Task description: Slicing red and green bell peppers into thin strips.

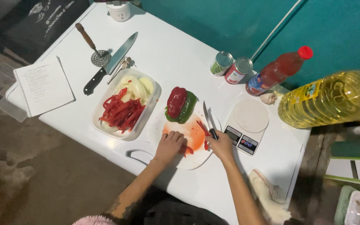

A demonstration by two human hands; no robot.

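Note:
My left hand [169,145] presses down on a piece of red pepper [187,150] on the white cutting board [194,160]. My right hand [221,145] grips a small knife [207,118] by its dark handle, blade pointing away from me over the board. A few red pepper strips [203,129] lie beside the blade. At the far end of the board sits a red pepper half on a green pepper half [181,104]. A white tray [123,132] to the left holds red pepper strips [121,111] and sliced onion [135,86].
A kitchen scale [246,124] stands right of the board, with two cans [232,66], a red sauce bottle [278,71], garlic [268,98] and a large oil bottle [330,98] behind. A big knife [111,64], masher [92,46], notebook [42,85] and cloth [267,193] also lie on the white table [180,46].

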